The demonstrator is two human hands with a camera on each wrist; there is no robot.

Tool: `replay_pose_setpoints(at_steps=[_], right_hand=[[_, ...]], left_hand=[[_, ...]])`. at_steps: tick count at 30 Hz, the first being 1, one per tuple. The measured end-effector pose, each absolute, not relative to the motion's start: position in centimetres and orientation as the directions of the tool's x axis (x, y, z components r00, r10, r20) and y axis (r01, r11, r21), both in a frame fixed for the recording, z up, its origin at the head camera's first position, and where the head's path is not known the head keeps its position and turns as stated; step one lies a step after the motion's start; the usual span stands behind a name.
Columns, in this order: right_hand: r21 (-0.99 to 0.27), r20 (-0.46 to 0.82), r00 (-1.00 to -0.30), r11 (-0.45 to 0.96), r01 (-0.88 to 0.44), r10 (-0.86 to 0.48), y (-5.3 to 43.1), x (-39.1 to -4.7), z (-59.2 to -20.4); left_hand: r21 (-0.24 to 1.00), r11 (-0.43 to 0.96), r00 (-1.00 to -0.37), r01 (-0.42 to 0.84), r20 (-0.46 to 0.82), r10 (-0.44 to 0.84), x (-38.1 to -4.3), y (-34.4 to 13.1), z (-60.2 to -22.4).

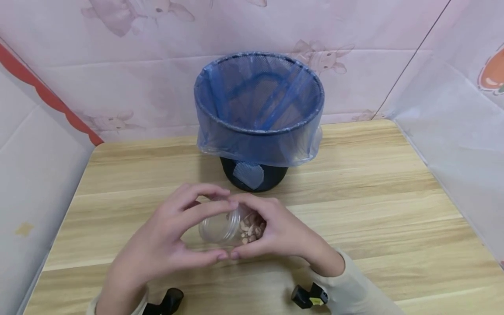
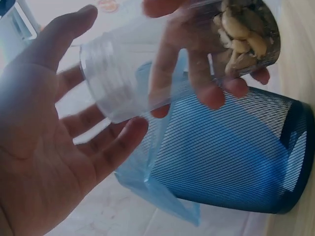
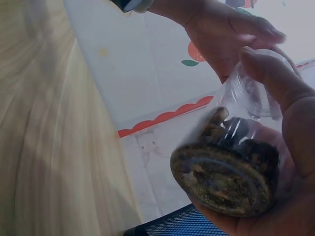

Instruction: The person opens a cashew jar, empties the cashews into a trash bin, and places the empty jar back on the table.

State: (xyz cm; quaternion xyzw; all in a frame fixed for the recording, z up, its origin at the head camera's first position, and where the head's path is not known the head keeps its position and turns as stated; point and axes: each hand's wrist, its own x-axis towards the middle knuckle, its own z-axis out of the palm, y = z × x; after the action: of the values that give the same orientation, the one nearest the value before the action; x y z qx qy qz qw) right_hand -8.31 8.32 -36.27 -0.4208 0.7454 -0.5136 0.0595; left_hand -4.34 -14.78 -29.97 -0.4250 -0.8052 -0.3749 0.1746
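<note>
A clear plastic jar point(image 2: 140, 73) hangs tilted on its side above the table, its ridged neck toward my left hand. Light brown, nut-like pieces point(image 1: 252, 228) lie at its base end; the right wrist view shows them through the bottom of the jar point(image 3: 224, 182). My right hand point(image 1: 281, 229) grips the jar round its body, thumb on the near side. At the neck, my left hand point(image 1: 169, 232) is spread in an arch, thumb apart from the other fingers. In the left wrist view, that hand's fingers point(image 2: 115, 147) reach behind and below the neck.
Just beyond the hands stands a mesh bin point(image 1: 253, 175) lined with a blue plastic bag point(image 1: 260, 144). It is on a wooden table point(image 1: 374, 210) backed by a patterned pink wall point(image 1: 157, 83). Black wrist devices point(image 1: 303, 297) sit by both sleeves.
</note>
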Motion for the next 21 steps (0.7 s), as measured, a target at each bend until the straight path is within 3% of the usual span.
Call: replay_pose_setpoints(at_steps=[8, 17, 21], right_hand=[[-0.792, 0.336, -0.638, 0.159, -0.590, -0.693, 8.56, -8.56, -36.24], [-0.743, 0.351, -0.652, 0.224, -0.631, -0.673, 8.42, -8.52, -36.48], [-0.702, 0.366, -0.661, 0.272, -0.659, -0.655, 8.35, -8.51, -36.58]], left_hand=[[0.460, 0.310, -0.548, 0.832, 0.599, 0.583, -4.43, -14.99, -29.91], [0.475, 0.381, -0.607, 0.794, 0.568, 0.556, -4.58, -14.99, -30.46], [0.504, 0.433, -0.664, 0.747, 0.543, 0.515, -4.70, -14.95, -30.74]])
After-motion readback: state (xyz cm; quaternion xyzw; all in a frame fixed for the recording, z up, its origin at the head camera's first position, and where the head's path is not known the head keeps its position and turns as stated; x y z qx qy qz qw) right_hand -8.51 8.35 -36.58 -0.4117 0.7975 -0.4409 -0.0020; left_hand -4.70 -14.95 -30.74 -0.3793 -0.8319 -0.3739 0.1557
